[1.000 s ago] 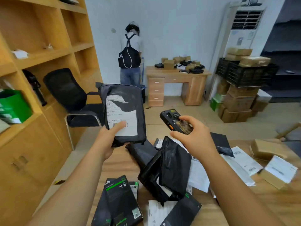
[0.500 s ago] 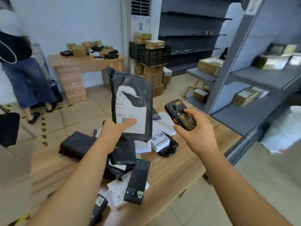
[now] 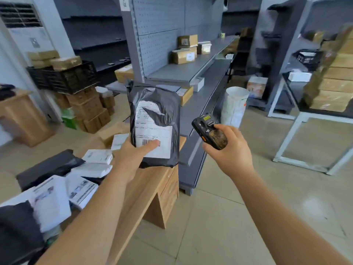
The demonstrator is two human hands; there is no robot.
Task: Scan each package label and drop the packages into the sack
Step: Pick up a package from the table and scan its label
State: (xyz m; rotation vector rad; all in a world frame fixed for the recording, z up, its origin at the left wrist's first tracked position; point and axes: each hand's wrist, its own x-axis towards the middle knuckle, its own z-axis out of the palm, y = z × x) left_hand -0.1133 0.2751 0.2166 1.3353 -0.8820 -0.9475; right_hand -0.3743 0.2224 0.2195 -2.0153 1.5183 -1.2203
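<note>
While the left hand (image 3: 131, 153) grips the black package (image 3: 154, 123) upright, thumb on its label (image 3: 152, 136), the right hand (image 3: 229, 150) clasps the scanner (image 3: 209, 133). Hands apart. White sack (image 3: 234, 106) stands beyond.

A parcel stockroom: grey metal shelving (image 3: 191, 71) holding cardboard boxes (image 3: 183, 56), parcels heaped on a wooden desk (image 3: 152, 180).

A black plastic package (image 3: 154, 123) is standing upright in the air, its white barcode label (image 3: 152, 131) facing the camera. A white sack (image 3: 234, 106) is standing open on the floor beyond.
</note>
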